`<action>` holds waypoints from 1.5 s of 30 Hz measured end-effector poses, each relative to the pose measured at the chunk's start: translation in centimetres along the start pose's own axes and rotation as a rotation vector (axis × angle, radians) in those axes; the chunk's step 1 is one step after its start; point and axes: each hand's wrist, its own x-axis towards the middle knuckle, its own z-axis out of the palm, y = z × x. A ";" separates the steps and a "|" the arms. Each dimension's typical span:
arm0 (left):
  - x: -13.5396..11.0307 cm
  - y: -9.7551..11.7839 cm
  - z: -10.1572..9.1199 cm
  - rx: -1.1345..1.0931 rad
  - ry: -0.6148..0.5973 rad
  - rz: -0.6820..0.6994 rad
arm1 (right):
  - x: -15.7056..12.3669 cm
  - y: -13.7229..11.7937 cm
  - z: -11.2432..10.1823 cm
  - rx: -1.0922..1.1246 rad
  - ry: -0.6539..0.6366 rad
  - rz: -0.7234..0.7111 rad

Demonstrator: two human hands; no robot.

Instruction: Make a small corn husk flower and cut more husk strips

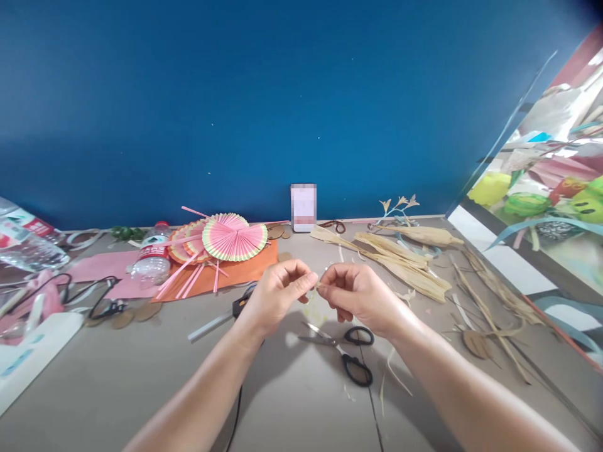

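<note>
My left hand (pixel 285 290) and my right hand (pixel 354 290) meet fingertip to fingertip above the middle of the table. Both are closed in a pinch around a tiny pale piece (pixel 317 285), too small to name. Beneath them lie black-handled scissors (pixel 340 346), blades partly apart and pointing left. A utility knife (pixel 238 307) rests under my left wrist, partly covered by it. Beyond my right hand, dried corn husks (pixel 405 260) are spread in a loose pile.
Pink paper fans (pixel 235 236) sit on orange paper (pixel 257 267) at the back left, beside a plastic bottle (pixel 153 254). A phone (pixel 304 208) stands against the blue wall (pixel 301 94). Small husk flowers (pixel 400 204) lie at the back right. Thin husk scraps (pixel 396 376) litter the right side.
</note>
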 end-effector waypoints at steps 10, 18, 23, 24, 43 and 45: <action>0.1 -0.1 0.4 -0.086 -0.024 -0.055 | 0.8 1.3 0.1 0.274 -0.045 -0.044; -0.1 -0.8 0.9 -0.563 -0.058 -0.243 | 0.7 1.3 0.5 0.618 -0.205 0.007; -0.3 -0.8 1.4 -0.829 -0.011 -0.363 | 0.9 1.6 0.5 0.746 -0.287 -0.010; -0.3 -0.7 1.5 -0.873 -0.006 -0.386 | 1.0 1.7 0.4 0.770 -0.297 -0.014; -1.2 -0.2 2.4 -1.262 0.043 -0.308 | 0.4 0.3 -1.2 0.875 -0.184 -0.025; -1.0 -0.5 2.6 -1.136 0.141 -0.263 | 0.4 0.2 -0.8 0.767 -0.151 -0.036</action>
